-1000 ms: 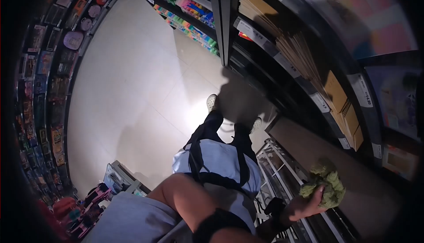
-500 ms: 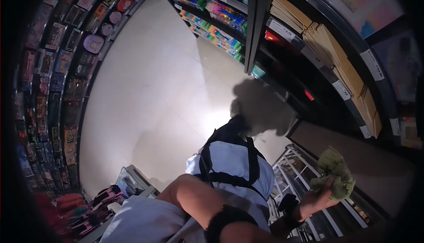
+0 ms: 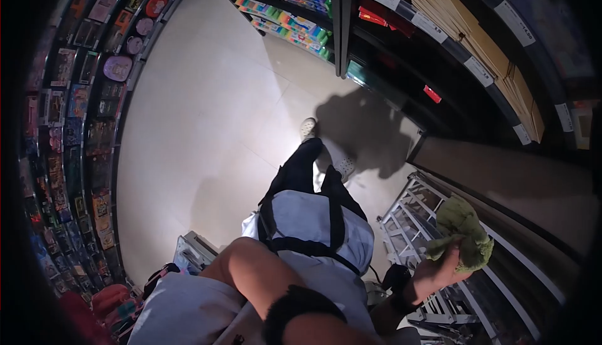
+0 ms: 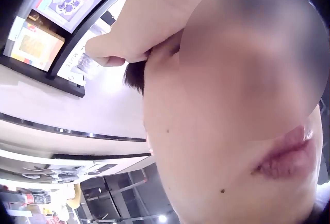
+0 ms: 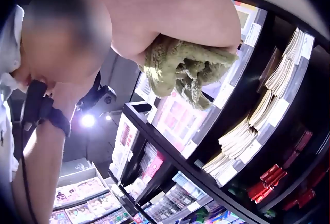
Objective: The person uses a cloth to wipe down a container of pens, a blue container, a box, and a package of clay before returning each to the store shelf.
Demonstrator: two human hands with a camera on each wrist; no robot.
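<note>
A crumpled green cloth (image 3: 462,223) is gripped in my right hand (image 3: 437,272), held out over a white metal rack in the head view. In the right wrist view the cloth (image 5: 172,72) bulges out below the curled right hand (image 5: 170,7). My left forearm bends up toward the head, and its hand lies outside the head view. The left wrist view shows part of the left hand (image 4: 149,18) against the side of the head, close to the face; most of its fingers are hidden.
Shelves with brown envelopes (image 3: 461,22) and price labels stand to the right. A packed display (image 3: 94,113) curves along the left. Pale floor (image 3: 194,113) runs between them. The white metal rack (image 3: 407,229) is at lower right, near the legs.
The head view has shifted, and the envelope shelves stand higher in it. Both shoes show again. The cloth stays in the right hand, its shape changed a little.
</note>
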